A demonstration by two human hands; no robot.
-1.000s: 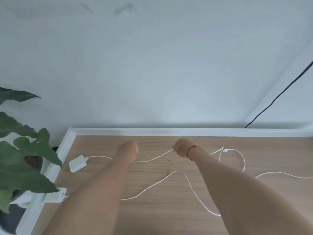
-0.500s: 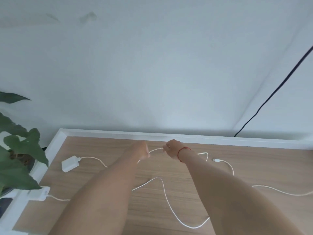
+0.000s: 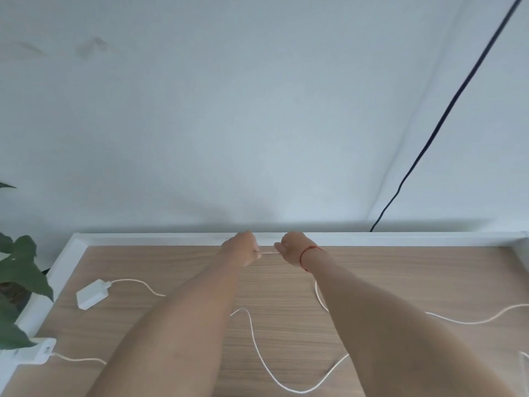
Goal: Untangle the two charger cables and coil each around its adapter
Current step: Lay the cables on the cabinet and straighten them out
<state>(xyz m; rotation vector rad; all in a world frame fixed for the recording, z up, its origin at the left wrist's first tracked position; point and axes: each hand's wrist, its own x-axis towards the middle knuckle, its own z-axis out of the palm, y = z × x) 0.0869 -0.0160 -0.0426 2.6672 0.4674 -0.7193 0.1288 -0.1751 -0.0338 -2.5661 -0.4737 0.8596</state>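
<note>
Cable (image 3: 269, 253) thin, soft, light. Left hand (image 3: 243, 249), right hand (image 3: 292, 247) pinch it, fingers curled. Best grab near adapter (image 3: 91, 293).

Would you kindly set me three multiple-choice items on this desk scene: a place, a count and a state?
1. Where is the leafy green plant? A. left of the wood-topped table B. right of it C. on it
2. How many white block adapters show? A. one B. two C. four
3. What do the left hand and right hand do? A. lie flat B. pinch one thin white cable C. hold a mug
Answers: 1 A, leaves at its left rim; 2 B, both near the left edge; 3 B, a short stretch spans the hands.
</note>
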